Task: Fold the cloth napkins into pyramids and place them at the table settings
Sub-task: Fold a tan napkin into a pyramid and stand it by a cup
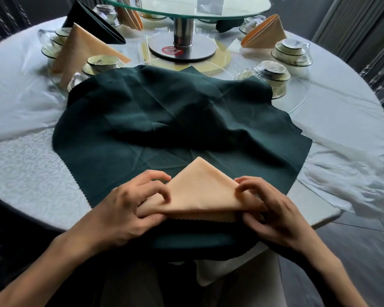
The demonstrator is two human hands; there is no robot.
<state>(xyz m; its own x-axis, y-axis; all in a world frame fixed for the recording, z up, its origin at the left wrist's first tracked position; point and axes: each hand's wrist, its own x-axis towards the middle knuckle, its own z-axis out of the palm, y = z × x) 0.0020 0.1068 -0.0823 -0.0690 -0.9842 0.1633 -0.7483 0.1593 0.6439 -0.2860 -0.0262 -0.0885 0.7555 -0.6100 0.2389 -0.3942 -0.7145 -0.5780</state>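
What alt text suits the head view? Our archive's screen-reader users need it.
Two hands, left hand and right hand, pinch the corners of a peach napkin folded into a triangle, lying on a spread dark green cloth on a round white table. Folded napkins and stacked cups ring a glass turntable behind.

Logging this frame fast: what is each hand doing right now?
Left hand: fingers pinch the peach napkin's left corner.
Right hand: fingers pinch its right corner.
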